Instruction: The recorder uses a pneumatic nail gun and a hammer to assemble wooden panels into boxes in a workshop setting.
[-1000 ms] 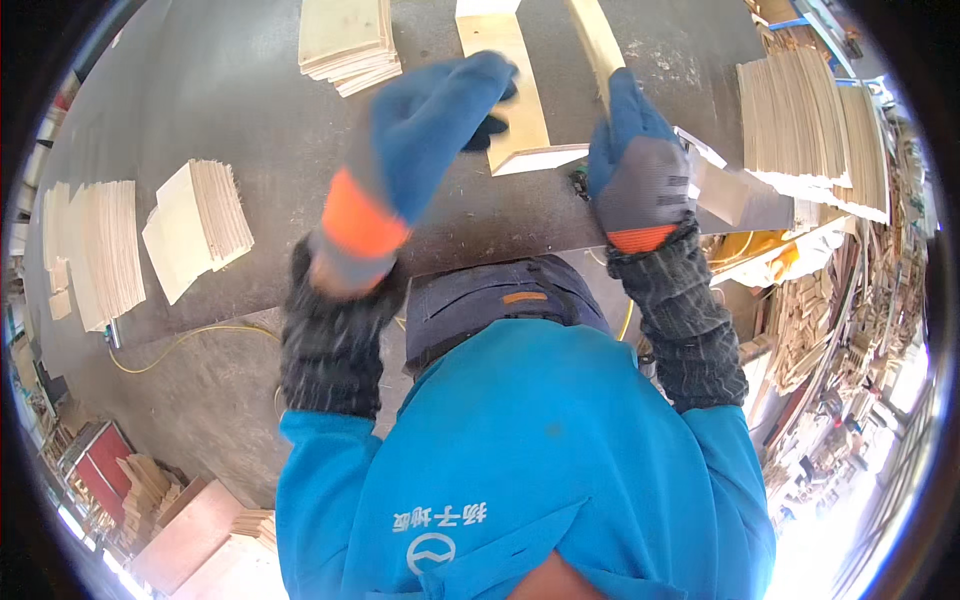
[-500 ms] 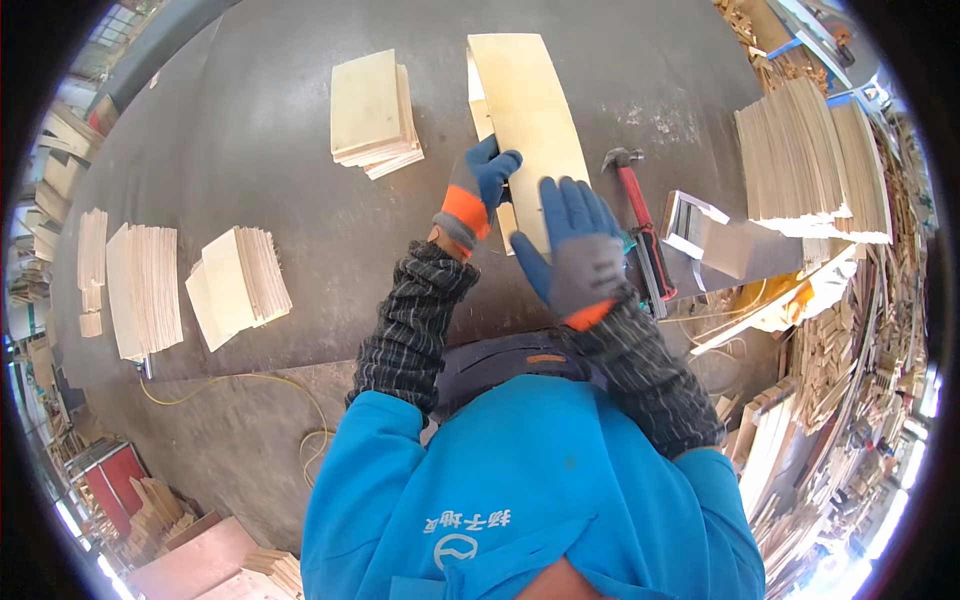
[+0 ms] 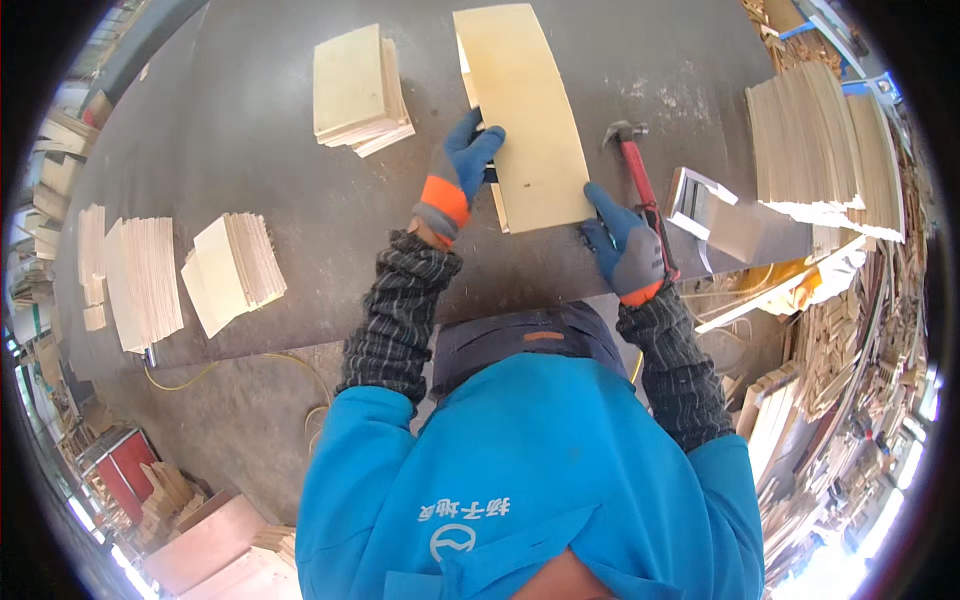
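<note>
So we've got the long pale plywood board [image 3: 522, 115] pinched between both gloves: left hand [image 3: 462, 172] fingers curled on its left edge, right hand [image 3: 622, 247] gripping its near corner, red-handled hammer [image 3: 640, 180] just beside.

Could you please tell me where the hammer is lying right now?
The red-handled hammer lies on the dark worktable, right of the long plywood panel, beside the right hand.

Only a white logo [image 3: 463, 527] (round emblem under a short line) marks the blue jacket's back.
</note>
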Demonstrator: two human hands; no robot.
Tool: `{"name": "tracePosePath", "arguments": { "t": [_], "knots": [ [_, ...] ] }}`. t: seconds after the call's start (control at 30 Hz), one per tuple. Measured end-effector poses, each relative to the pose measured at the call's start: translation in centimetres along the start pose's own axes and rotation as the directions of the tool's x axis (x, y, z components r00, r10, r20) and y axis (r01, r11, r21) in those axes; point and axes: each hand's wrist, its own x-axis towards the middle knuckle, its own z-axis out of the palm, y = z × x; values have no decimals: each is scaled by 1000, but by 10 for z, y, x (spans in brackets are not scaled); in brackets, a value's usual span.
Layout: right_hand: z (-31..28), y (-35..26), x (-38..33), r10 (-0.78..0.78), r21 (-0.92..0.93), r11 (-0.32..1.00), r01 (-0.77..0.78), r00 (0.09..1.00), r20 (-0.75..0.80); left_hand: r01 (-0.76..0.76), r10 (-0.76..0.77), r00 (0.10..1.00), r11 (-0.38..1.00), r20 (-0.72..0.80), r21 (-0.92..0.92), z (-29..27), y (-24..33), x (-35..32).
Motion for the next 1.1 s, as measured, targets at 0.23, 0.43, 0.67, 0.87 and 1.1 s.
{"name": "tracePosePath", "arguments": {
  "t": [0.23,0.43,0.67,0.87,1.1],
  "knots": [
    [-12,7,11,-270,-83,961,265,962,-51,-268,226,963,744,147,612,4,13,-103],
    [-11,14,16,-320,-83,945,318,947,-24,-306,299,941,544,160,782,17,-9,-122],
    [-7,22,17,-344,-78,937,341,939,-21,-437,478,849,398,225,807,13,-22,-110],
    [-7,17,19,-329,-27,944,328,944,-29,-362,400,899,449,178,817,13,-22,-108],
    [-6,22,16,-358,-118,925,361,933,49,-474,546,781,200,304,858,16,-28,-110]
  ]
}}
